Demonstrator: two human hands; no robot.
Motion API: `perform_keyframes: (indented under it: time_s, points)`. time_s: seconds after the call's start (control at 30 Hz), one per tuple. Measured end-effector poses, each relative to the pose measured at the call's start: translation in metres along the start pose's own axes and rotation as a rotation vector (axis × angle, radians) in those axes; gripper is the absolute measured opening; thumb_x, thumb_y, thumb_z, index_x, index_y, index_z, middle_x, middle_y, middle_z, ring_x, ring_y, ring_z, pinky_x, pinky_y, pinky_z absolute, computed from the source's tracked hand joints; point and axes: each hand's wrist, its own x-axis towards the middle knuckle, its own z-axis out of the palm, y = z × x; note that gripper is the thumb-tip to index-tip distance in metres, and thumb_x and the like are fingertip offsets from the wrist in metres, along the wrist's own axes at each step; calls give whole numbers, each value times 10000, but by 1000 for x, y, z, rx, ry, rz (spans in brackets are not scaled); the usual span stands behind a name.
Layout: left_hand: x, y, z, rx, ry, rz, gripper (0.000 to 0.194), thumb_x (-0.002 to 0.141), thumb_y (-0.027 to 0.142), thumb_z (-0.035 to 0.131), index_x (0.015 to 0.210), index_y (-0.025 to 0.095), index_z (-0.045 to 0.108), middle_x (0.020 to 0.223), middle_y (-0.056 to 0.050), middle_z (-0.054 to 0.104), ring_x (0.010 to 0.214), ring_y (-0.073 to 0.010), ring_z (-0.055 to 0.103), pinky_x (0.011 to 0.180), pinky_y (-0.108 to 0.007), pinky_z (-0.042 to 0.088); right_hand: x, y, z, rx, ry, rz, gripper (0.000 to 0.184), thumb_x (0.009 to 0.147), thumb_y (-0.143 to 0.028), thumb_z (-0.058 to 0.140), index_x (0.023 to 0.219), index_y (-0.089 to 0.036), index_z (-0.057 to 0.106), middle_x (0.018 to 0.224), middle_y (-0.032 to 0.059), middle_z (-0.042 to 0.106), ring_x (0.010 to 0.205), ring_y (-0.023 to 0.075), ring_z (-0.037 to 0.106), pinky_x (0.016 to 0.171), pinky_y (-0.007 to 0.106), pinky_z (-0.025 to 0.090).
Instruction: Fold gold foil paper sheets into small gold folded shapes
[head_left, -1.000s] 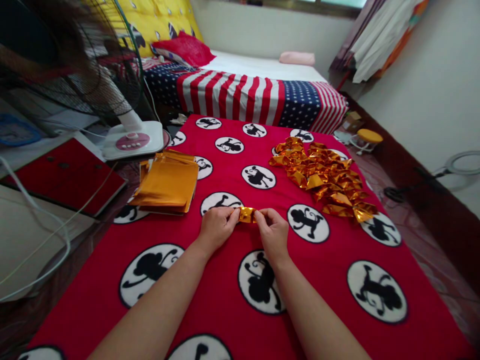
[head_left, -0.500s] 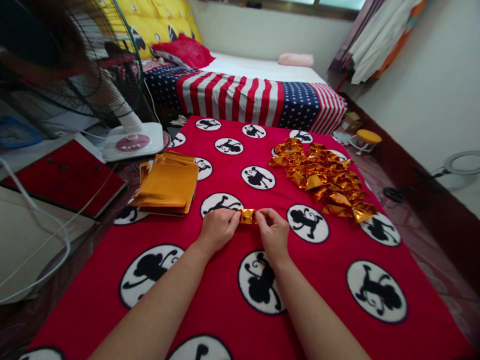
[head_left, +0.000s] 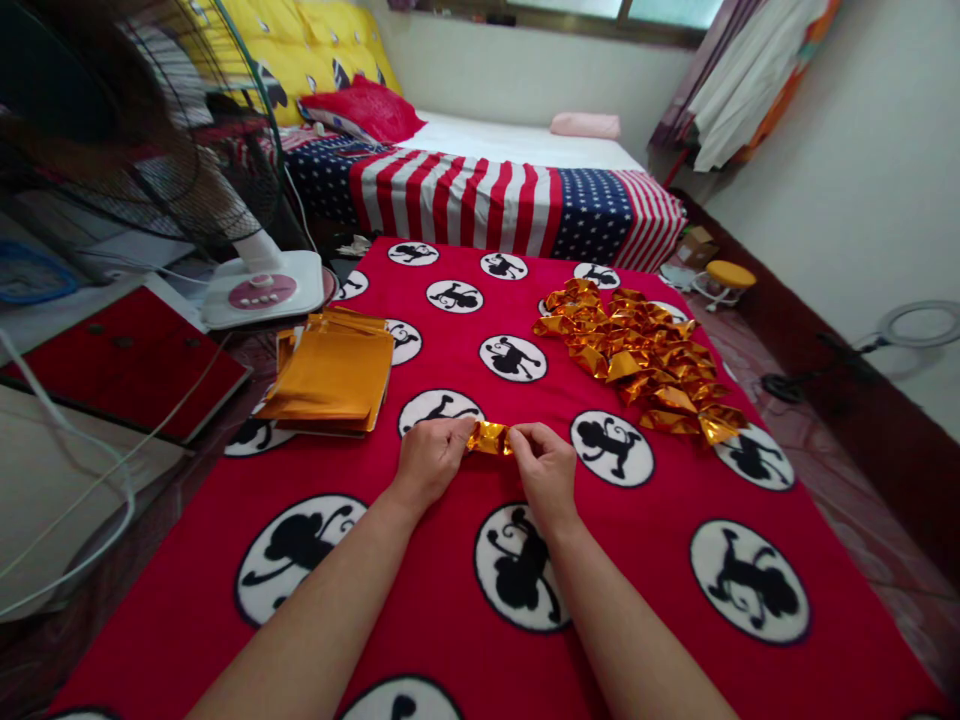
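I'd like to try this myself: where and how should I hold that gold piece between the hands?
Probably pinch the gold piece by its two ends, coming from both sides: it's narrow and lies crosswise, and the left hand and right hand hold it there.

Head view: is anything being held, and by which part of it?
A small gold foil piece: the left hand pinches its left end and the right hand its right end, leaving the middle uncovered.

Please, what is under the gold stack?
Under the stack is red cloth; white circles partly show at the stack's left and right edges. The covered cloth, and anything else beneath, cannot be seen.
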Motion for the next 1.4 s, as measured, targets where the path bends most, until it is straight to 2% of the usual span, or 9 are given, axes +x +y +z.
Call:
perform_keyframes:
  time_s: [0.2,0.33,0.47,0.53,0.7,0.87,1.1,1.3,1.4]
  points:
    - [1,-7,2,-177,59,-71,608,981,507,274,575,197,604,532,-34,621,556,-152,565,557,-266,356,2,-4,-6,37,86,23,219,848,-339,596,793,-164,717,738,42,704,668,170,622,633,263,477]
    - [2,-10,3,-205,74,-73,612,977,515,282,567,198,606,517,-28,599,548,-150,563,550,-266,367,21,2,-31,-41,199,2,247,843,-361,602,839,-155,737,702,48,709,611,174,618,596,277,475]
    - [2,-10,3,-219,76,-77,606,976,514,286,578,193,612,513,-23,587,539,-146,565,554,-266,373,57,19,-72,-299,331,-140,265,849,-351,589,914,-156,756,815,84,745,681,197,655,668,302,484]
    - [2,-10,3,-221,77,-74,605,978,508,283,579,194,612,503,-22,578,532,-146,563,557,-268,377,75,27,-90,-503,323,-188,266,858,-339,572,939,-173,764,867,89,753,741,210,670,717,314,472]
    - [3,-11,4,-229,79,-67,607,980,502,285,574,193,614,487,-24,568,529,-148,564,548,-265,376,98,31,-112,-911,259,-160,281,843,-369,590,1006,-218,761,900,84,741,749,217,643,621,300,379]
    - [3,-13,5,-247,98,-52,604,977,505,296,570,189,612,496,-21,586,524,-142,566,530,-259,365,89,25,-109,-997,257,-167,299,857,-411,582,1043,-234,734,950,66,692,765,199,602,578,275,311]
    - [4,-12,5,-251,101,-56,593,974,498,307,568,192,612,475,-12,563,495,-137,551,522,-259,362,67,17,-97,-745,284,-166,225,863,-315,553,924,-203,739,906,58,667,695,169,592,617,285,384]
    - [4,-14,7,-288,108,-65,588,974,491,320,569,184,616,457,-1,535,465,-125,533,524,-253,365,33,1,-45,-453,-34,-249,187,873,-276,577,981,-225,721,946,45,653,827,178,620,738,284,461]
    - [2,-13,5,-271,153,-21,528,977,439,347,600,182,613,491,-5,560,494,-129,547,542,-249,382,24,7,-24,-352,-89,-211,171,852,-240,595,966,-218,720,930,45,638,844,182,619,756,290,474]
